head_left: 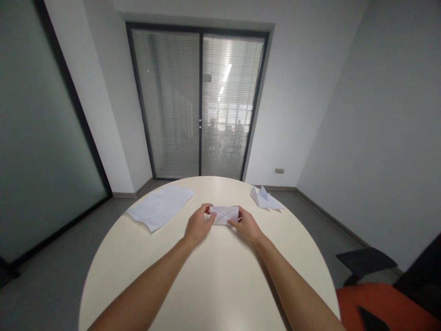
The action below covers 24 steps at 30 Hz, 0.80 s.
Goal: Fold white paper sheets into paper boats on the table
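A small folded sheet of white paper (223,215) with crossing crease lines is held near the middle of the round table, spread between both hands. My left hand (199,224) pinches its left edge, thumb in front and fingers behind. At the opposite edge, my right hand (247,224) grips the paper the same way, its thumb near the lower right corner. Most of the fingers behind the paper are hidden. Whether the paper touches the tabletop, I cannot tell.
Loose white paper sheets (161,206) lie at the table's left edge. Folded paper shapes (265,198) stand at the far right. An orange chair (386,305) with black armrests is beside the white table (206,285). Glass doors (200,101) with blinds are beyond.
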### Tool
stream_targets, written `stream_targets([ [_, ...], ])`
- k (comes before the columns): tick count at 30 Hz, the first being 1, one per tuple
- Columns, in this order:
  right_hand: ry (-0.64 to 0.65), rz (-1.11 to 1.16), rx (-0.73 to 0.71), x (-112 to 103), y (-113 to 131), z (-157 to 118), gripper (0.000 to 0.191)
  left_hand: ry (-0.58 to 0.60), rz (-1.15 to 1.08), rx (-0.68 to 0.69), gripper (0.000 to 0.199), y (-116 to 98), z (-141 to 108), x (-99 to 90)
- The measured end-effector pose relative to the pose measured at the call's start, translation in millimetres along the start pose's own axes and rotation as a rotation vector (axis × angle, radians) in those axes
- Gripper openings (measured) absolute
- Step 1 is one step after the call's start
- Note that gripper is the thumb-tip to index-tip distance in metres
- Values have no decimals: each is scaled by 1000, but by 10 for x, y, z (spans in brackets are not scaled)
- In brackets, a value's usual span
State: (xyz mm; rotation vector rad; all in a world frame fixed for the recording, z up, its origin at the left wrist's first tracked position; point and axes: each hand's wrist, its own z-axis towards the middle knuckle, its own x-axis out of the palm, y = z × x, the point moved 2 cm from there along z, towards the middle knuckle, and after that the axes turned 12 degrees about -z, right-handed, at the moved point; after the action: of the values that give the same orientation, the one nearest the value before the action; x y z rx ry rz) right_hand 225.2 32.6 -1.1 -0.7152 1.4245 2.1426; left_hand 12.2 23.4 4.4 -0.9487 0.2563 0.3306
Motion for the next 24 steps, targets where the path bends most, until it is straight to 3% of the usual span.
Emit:
stream_targets([
  [3, 6, -108, -87, -31, 34, -15, 21, -37, -19, 67, 17, 29, 24, -17],
  [7, -107, -286, -204, -100, 51, -22, 13, -30, 33, 85, 7, 57, 39, -37],
  [10, -85, -408, -272, -138, 51, -31, 17, 30, 122, 53, 13, 48, 24, -63],
  [16, 92, -530, -288, -152, 95, -66, 32, 310, 244, 162, 47, -7, -22, -64],
  [20, 147, -537, -270, -128, 125, -83, 36, 488, 256, 190, 44, 1, -69, -16],
  [24, 188, -493, -281, -122, 112, -116, 41, 529, 284, 195, 40, 5, -110, 0],
])
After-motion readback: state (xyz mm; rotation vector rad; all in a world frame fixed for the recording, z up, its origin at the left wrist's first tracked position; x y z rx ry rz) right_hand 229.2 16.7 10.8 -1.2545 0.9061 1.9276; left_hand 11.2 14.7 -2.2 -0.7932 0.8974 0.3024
